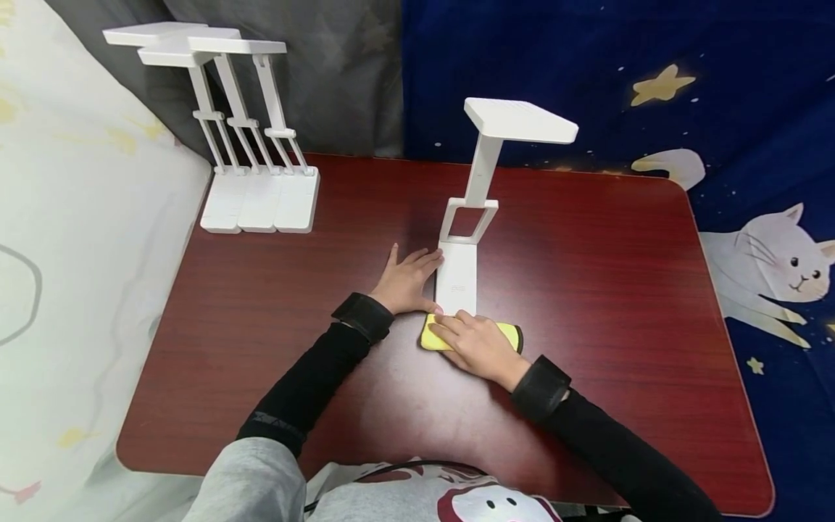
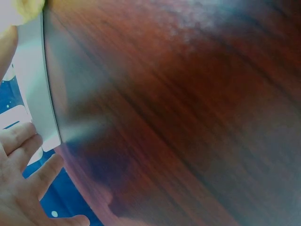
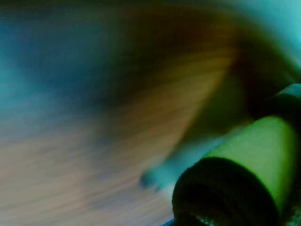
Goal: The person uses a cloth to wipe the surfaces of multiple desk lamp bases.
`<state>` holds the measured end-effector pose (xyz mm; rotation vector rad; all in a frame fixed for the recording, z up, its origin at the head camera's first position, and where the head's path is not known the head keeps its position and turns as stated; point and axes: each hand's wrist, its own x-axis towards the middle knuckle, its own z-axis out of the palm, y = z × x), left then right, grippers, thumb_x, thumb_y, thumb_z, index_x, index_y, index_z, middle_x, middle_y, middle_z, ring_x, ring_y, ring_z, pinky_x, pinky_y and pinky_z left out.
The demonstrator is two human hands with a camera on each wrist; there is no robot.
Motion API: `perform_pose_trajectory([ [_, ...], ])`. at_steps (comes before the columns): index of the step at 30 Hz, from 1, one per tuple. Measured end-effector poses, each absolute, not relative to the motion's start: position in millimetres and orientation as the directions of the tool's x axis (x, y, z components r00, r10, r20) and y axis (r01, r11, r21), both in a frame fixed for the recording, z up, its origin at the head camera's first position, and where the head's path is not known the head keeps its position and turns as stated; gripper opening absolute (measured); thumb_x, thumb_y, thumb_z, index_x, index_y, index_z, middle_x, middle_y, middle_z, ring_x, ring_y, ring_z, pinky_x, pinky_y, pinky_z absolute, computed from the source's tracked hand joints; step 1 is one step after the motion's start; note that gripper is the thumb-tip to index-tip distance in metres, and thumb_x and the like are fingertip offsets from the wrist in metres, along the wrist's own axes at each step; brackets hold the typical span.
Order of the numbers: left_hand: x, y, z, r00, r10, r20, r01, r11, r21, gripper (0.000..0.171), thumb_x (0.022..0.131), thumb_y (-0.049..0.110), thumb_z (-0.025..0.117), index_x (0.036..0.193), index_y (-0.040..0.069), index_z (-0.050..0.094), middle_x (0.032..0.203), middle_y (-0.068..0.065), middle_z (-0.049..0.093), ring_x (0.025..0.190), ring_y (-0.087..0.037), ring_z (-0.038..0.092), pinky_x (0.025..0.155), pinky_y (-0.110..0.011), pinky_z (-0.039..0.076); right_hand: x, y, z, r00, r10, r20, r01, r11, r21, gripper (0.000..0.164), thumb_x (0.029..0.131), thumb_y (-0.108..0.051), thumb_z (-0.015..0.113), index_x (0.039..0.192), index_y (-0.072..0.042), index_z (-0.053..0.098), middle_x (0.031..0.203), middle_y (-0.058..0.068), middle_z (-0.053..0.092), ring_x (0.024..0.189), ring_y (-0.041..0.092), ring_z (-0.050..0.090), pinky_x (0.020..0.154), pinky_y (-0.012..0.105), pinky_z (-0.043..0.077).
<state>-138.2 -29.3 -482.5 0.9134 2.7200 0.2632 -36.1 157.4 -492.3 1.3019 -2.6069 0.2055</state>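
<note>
A white folding desk lamp (image 1: 457, 279) stands upright on the table, its flat head raised on a hinged arm. My left hand (image 1: 407, 283) is at the left side of the lamp's base, fingers spread and fingertips at its edge. The left wrist view shows these fingers (image 2: 21, 141) against the white base (image 2: 35, 84). At the base's near end, my right hand (image 1: 481, 346) holds a folded yellow cloth (image 1: 509, 333) with dark trim, fingers over its top. In the blurred right wrist view, the cloth (image 3: 258, 150) looks green and bulges beside its dark edge.
Several similar white lamps (image 1: 257, 206) stand side by side at the table's back left corner. A dark red wooden table (image 1: 587, 290) lies under everything. Behind it hang a grey curtain (image 1: 346, 80) and a blue one (image 1: 561, 43) with stars and a cat.
</note>
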Motion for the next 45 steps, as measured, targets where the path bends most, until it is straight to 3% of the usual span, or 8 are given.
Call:
perform_pose_trajectory([
  [6, -139.3, -29.3, -486.0, -0.77, 0.615, -0.173, 0.561, 0.781, 0.275, 0.109, 0.063, 0.071, 0.068, 0.149, 0.013, 0.033, 0.155, 0.001, 0.028, 0.14, -0.019, 0.022, 0.11, -0.062, 0.004, -28.3, 185.3, -493.2, -0.64, -0.72, 0.269, -0.76, 0.645, -0.081, 0.046, 0.078, -0.03, 0.07, 0.118, -0.008, 0.065, 0.114, 0.007, 0.065, 0.091, 0.023, 0.059, 0.061, 0.037, 0.054],
  [18, -139.5, -30.6, -486.9, -0.768, 0.616, -0.176, 0.553, 0.776, 0.302, 0.11, 0.062, 0.07, 0.07, 0.149, 0.013, 0.033, 0.155, 0.0, 0.028, 0.14, -0.019, 0.022, 0.11, -0.062, 0.004, -17.2, 227.4, -491.0, -0.762, -0.588, 0.272, -0.641, 0.744, -0.188, 0.044, 0.076, -0.026, 0.072, 0.116, -0.008, 0.067, 0.112, 0.008, 0.065, 0.09, 0.024, 0.06, 0.047, 0.04, 0.052],
  [22, -138.5, -31.3, -486.9, -0.761, 0.623, -0.183, 0.557, 0.771, 0.308, 0.11, 0.062, 0.07, 0.069, 0.149, 0.012, 0.033, 0.155, 0.0, 0.028, 0.14, -0.02, 0.022, 0.11, -0.063, 0.003, -22.5, 228.0, -485.1, -0.763, -0.549, 0.342, -0.636, 0.735, -0.237, 0.043, 0.075, -0.025, 0.072, 0.114, -0.008, 0.067, 0.108, 0.008, 0.065, 0.09, 0.025, 0.061, 0.048, 0.042, 0.052],
  [26, -138.7, -32.2, -486.1, -0.763, 0.623, -0.172, 0.558, 0.769, 0.311, 0.11, 0.062, 0.069, 0.07, 0.149, 0.013, 0.033, 0.155, 0.0, 0.028, 0.14, -0.02, 0.022, 0.109, -0.063, 0.004, -54.4, 215.9, -468.6, -0.755, -0.511, 0.411, -0.637, 0.718, -0.279, 0.041, 0.077, -0.026, 0.071, 0.113, -0.008, 0.067, 0.105, 0.008, 0.065, 0.089, 0.025, 0.061, 0.051, 0.044, 0.053],
  [34, -134.9, -27.3, -491.5, -0.756, 0.625, -0.191, 0.551, 0.767, 0.328, 0.111, 0.062, 0.071, 0.069, 0.15, 0.014, 0.032, 0.155, 0.0, 0.026, 0.14, -0.02, 0.021, 0.109, -0.064, 0.004, -131.5, 192.0, -464.9, -0.799, -0.531, 0.282, -0.592, 0.778, -0.212, 0.042, 0.085, -0.03, 0.066, 0.12, -0.006, 0.063, 0.11, 0.01, 0.063, 0.09, 0.027, 0.06, 0.057, 0.046, 0.054],
  [39, -132.5, -26.1, -492.4, -0.757, 0.628, -0.183, 0.556, 0.765, 0.323, 0.11, 0.061, 0.07, 0.069, 0.149, 0.014, 0.033, 0.155, 0.0, 0.027, 0.14, -0.02, 0.023, 0.109, -0.065, 0.005, -130.7, 187.7, -477.1, -0.81, -0.534, 0.244, -0.578, 0.798, -0.171, 0.041, 0.085, -0.028, 0.066, 0.119, -0.005, 0.064, 0.109, 0.011, 0.063, 0.089, 0.027, 0.059, 0.058, 0.046, 0.054],
  [45, -137.7, -30.9, -489.2, -0.768, 0.62, -0.163, 0.56, 0.773, 0.298, 0.11, 0.062, 0.07, 0.069, 0.149, 0.013, 0.034, 0.155, 0.001, 0.028, 0.139, -0.019, 0.023, 0.109, -0.064, 0.005, -101.7, 185.6, -472.2, -0.759, -0.608, 0.232, -0.647, 0.742, -0.174, 0.041, 0.085, -0.03, 0.065, 0.118, -0.006, 0.065, 0.111, 0.01, 0.064, 0.091, 0.025, 0.058, 0.054, 0.044, 0.054],
])
